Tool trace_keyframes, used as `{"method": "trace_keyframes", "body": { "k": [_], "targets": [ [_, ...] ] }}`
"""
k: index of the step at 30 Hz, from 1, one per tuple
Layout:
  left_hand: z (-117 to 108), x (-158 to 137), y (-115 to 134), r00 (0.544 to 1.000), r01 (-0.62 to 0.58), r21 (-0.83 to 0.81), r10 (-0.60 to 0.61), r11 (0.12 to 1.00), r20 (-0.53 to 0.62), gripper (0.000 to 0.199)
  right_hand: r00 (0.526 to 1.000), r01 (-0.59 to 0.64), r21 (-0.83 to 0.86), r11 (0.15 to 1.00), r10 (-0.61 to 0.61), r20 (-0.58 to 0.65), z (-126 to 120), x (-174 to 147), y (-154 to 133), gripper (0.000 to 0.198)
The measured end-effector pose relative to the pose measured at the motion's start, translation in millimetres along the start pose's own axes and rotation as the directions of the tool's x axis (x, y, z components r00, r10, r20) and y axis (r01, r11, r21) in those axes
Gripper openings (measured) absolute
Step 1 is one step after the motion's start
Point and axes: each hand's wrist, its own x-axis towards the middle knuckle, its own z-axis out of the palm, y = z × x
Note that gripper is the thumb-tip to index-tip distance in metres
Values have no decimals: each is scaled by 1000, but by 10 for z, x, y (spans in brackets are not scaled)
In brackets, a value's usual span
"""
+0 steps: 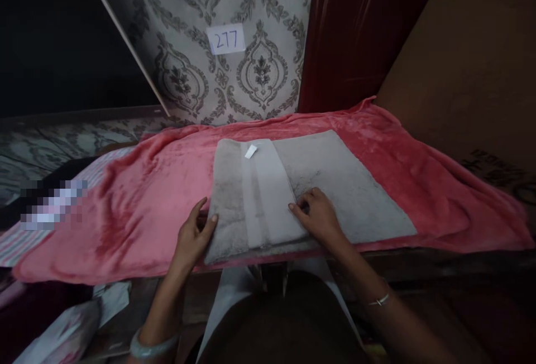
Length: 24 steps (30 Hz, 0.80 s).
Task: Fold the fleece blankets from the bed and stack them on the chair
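A grey plush cloth [335, 180] lies on a pink blanket, with part of it turned over from the left. A smooth, paler flap [272, 196] runs front to back across it, and a small white tag [251, 151] sits near its far end. At the cloth's left edge is my left hand [191, 238], thumb and fingers apart, the thumb touching the border. My right hand [318, 216] has curled fingers at the right edge of the pale flap, thumb and forefinger closed on it. Its other fingertips are partly hidden.
The pink blanket [154, 196] covers the table and hangs over its front edge. Behind stands a patterned wall with a card [226, 39] reading 277. A dark red panel [355, 29] and a cardboard box [469, 57] rise at the right. A dark screen [62, 40] is at the left.
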Motion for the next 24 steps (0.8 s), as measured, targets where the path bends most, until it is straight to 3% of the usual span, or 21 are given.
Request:
{"method": "trace_keyframes", "body": {
  "k": [6,14,18,24],
  "targets": [
    [-3,66,62,995,87,51,-89,995,47,87,999,-50,119,992,50,3,-13,-71,86,19],
    [62,52,-23,988,154,-178,-146,972,55,95,998,-18,353,935,-5,64,-45,-87,30,19],
    [30,46,-19,988,154,-183,-148,971,49,94,996,-13,272,962,-12,88,-24,-141,24,17],
    [-101,292,56,969,213,-241,-175,947,172,85,986,-38,157,987,11,169,-32,63,12,12]
  ]
}}
